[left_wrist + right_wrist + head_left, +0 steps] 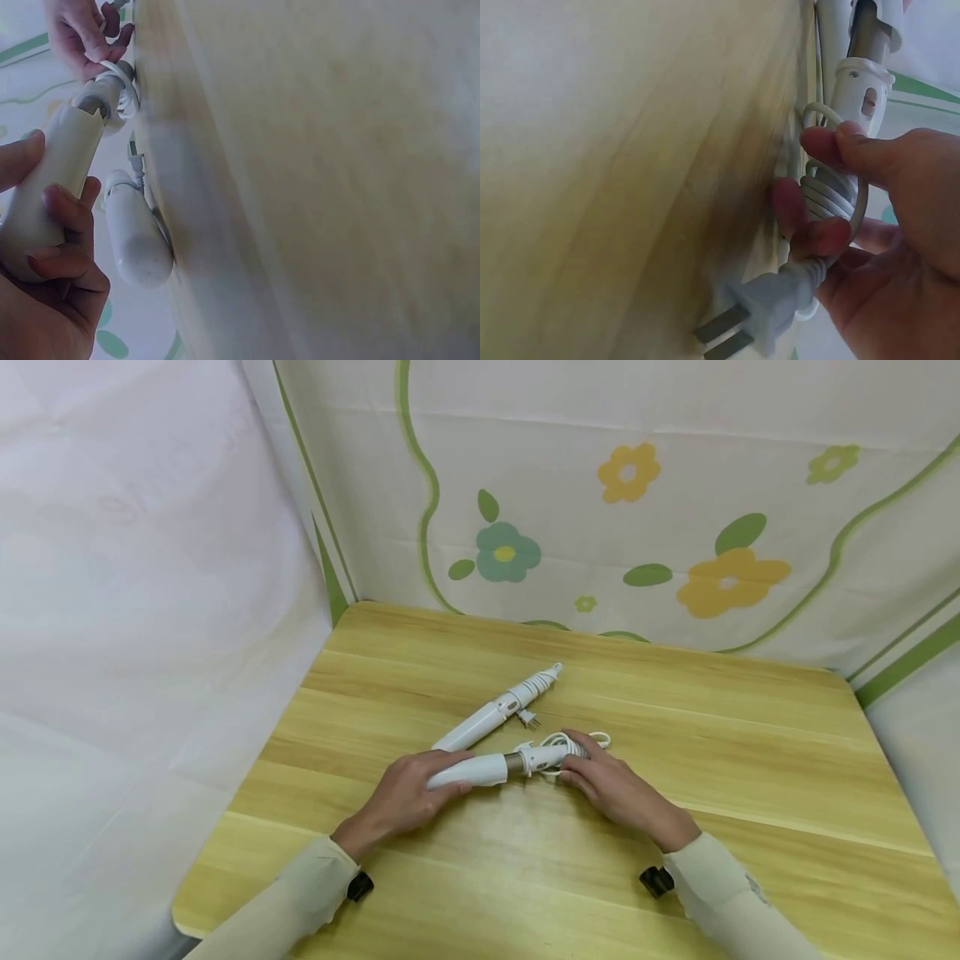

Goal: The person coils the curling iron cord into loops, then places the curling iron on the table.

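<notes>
A white corded wand (482,770) is held by both hands above the table, with a bare metal section between its white sleeve and handle. My left hand (408,793) grips the smooth white sleeve (56,176). At the other end, my right hand (613,783) has its fingers curled round the handle and the cord (829,196) coiled on it; thumb and index finger pinch a loop. The two-pin plug (769,307) hangs below those fingers. Just behind lies a second white wand (480,725), its cord wound round the handle.
The second wand's plug (529,719) rests on the wooden table (750,752). White cloth walls (555,502) with printed flowers stand along the table's back and sides. A small black device (657,882) is worn at each wrist.
</notes>
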Available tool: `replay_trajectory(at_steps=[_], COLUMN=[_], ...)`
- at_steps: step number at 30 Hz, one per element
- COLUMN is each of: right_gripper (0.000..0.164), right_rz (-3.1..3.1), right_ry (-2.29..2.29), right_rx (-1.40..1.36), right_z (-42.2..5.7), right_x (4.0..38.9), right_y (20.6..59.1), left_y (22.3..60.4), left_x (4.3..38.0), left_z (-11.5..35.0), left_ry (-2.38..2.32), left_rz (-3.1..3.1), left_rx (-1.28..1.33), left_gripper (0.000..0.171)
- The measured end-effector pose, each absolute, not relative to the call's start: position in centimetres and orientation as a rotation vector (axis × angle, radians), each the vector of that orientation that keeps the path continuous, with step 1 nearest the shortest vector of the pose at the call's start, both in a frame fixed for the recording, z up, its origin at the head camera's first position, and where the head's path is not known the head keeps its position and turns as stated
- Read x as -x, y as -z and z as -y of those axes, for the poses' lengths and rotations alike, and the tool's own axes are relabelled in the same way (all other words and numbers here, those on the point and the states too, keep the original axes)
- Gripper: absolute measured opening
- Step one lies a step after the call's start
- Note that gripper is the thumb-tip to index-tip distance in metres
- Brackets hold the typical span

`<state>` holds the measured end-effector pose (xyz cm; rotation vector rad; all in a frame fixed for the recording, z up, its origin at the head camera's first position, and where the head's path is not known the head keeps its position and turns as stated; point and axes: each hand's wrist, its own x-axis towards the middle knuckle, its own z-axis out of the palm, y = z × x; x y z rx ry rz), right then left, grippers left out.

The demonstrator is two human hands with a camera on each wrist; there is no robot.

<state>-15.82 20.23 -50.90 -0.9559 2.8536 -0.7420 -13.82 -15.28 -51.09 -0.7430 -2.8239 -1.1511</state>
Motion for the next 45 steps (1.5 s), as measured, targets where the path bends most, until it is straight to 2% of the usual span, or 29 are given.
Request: replay_trajectory(at_steps=[13,19,25,28,33,37,45], right_gripper=[0.007,0.014,0.018,0.013,0.035,0.039,0.037], right_rz=[-3.021,-3.12,-3.175,-3.189,-3.219,-3.239,-3.276], right_ry=[0.802,0.834,0.904,0.925,0.93,0.947,0.929], right_rx=[1.026,1.136,1.305,1.326,1.341,1.389,1.453], right_z=[-20.2,-19.9,-19.4,-19.3,-19.2,-19.1,-18.8], right_x=[15.7,16.0,16.1,15.9,15.8,15.8,15.5], right_y=[51.5,51.0,50.4,50.0,49.7,49.6,49.6], left_y=[50.4,49.8,49.2,49.0,49.0,49.2,49.3], left_x=[13.9,14.0,14.1,14.3,14.5,14.5,14.4], left_z=[14.9,14.5,14.1,14.2,14.3,14.5,14.6], left_ry=[1.32,1.557,1.677,1.948,2.619,2.99,3.152], left_rz=[2.831,2.872,2.885,2.835,2.639,2.47,2.368], left_rx=[0.663,0.502,0.467,0.493,0.491,0.393,0.328], left_gripper=[0.045,0.042,0.041,0.044,0.056,0.052,0.046])
